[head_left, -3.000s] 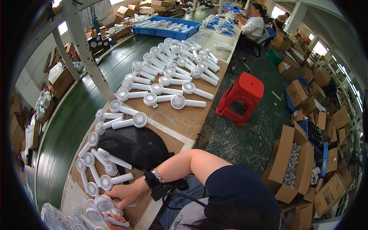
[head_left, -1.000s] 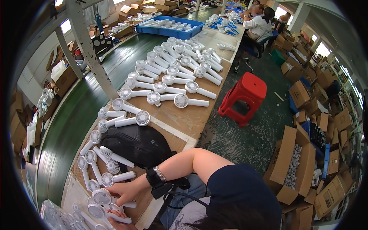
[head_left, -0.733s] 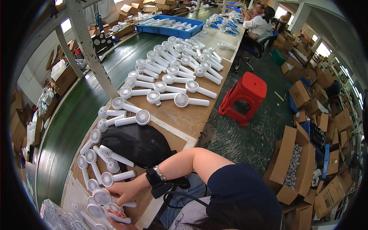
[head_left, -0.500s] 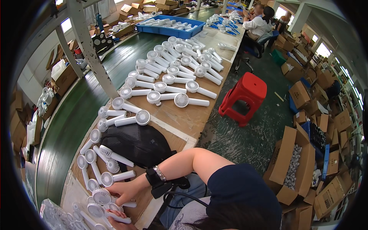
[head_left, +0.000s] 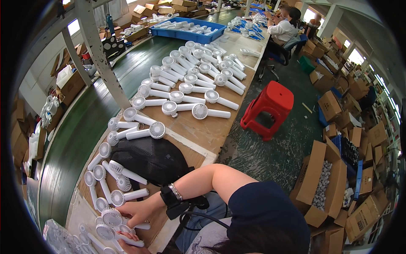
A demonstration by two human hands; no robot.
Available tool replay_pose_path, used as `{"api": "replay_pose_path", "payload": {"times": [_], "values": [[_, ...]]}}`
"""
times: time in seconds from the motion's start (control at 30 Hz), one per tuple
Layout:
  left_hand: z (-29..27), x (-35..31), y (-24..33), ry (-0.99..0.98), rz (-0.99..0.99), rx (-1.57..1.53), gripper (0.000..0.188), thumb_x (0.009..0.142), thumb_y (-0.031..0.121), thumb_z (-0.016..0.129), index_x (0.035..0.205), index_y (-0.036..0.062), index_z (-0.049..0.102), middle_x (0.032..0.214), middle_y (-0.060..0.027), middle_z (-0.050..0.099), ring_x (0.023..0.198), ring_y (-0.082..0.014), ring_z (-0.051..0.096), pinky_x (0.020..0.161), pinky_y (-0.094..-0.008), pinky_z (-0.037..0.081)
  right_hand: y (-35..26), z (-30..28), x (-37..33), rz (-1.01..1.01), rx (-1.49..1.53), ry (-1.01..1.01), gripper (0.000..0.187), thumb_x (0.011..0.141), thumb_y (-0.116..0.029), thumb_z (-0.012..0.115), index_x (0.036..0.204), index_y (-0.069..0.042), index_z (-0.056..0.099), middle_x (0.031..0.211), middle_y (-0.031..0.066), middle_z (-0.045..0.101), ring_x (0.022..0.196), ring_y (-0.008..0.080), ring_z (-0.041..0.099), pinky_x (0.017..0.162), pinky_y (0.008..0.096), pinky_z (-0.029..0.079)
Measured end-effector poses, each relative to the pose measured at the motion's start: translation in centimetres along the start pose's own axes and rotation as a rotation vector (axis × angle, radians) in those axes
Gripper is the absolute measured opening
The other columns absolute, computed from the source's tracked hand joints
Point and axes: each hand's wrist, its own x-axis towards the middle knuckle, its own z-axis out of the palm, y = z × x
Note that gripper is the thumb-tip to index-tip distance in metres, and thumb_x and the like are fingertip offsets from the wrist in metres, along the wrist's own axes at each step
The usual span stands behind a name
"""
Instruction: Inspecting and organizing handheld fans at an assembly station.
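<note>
The right hand point(head_left: 141, 211) reaches in among the white fans at the near end of the bench point(head_left: 192, 131); its fingertips are lost behind a round fan head point(head_left: 112, 217), so I cannot tell whether its grip pinches anything. The left hand point(head_left: 133, 249), its wrist cut off by the lower edge, has its grip closed around a white handle point(head_left: 134, 242); which head belongs to it is hard to make out. Beside them, clear plastic wrapping point(head_left: 59, 238) fades into the dark rim.
</note>
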Motion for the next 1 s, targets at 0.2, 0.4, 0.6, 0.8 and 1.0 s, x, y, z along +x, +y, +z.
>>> {"api": "replay_pose_path", "payload": {"times": [0.2,0.4,0.6,0.8,1.0], "values": [[-0.5,-0.2,0.1,0.049,0.021,0.018,0.034,0.091,0.030,0.036,0.111,0.0034,0.042,0.071,0.0022,0.042,0.058,-0.0038,0.038,0.053,-0.0166,0.033,0.1,0.4,0.3,-0.039,-0.015,0.019,0.036,0.069,-0.007,0.058,0.102,0.001,0.046,0.082,0.0058,0.055,0.072,0.0101,0.049,0.063,0.0246,0.041],[-1.9,0.0,-0.8,0.088,-0.048,-0.080,0.035,0.088,0.028,0.039,0.112,0.0035,0.045,0.069,-0.0005,0.046,0.057,-0.0096,0.044,0.050,-0.0219,0.039,-0.1,0.3,0.4,0.079,0.116,-0.029,0.032,0.072,-0.007,0.057,0.102,0.000,0.050,0.087,0.0063,0.059,0.078,0.0106,0.052,0.068,0.0273,0.045],[0.9,-0.5,0.8,-0.047,0.017,-0.003,0.025,0.088,0.024,0.039,0.102,0.0038,0.044,0.072,-0.0043,0.049,0.057,-0.0112,0.047,0.049,-0.0225,0.040,0.7,-0.9,-0.3,0.310,0.093,-0.037,0.035,0.078,-0.006,0.050,0.111,-0.002,0.041,0.091,0.0050,0.055,0.085,0.0115,0.052,0.075,0.0270,0.044],[1.6,-1.0,1.3,0.018,0.034,-0.015,0.025,0.088,0.023,0.037,0.101,0.0027,0.043,0.067,-0.0053,0.045,0.054,-0.0121,0.044,0.048,-0.0229,0.037,-0.6,-0.3,0.3,0.290,0.200,-0.035,0.034,0.081,-0.013,0.050,0.112,-0.004,0.039,0.089,0.0058,0.056,0.077,0.0083,0.052,0.060,0.0197,0.041],[1.7,-0.9,1.5,-0.051,0.054,-0.106,0.022,0.086,0.020,0.042,0.100,0.0035,0.042,0.067,-0.0052,0.045,0.055,-0.0123,0.044,0.050,-0.0234,0.036,-0.9,-0.3,0.2,0.335,0.224,-0.090,0.034,0.081,-0.013,0.051,0.112,-0.004,0.039,0.089,0.0059,0.057,0.077,0.0084,0.052,0.060,0.0198,0.041]]}}
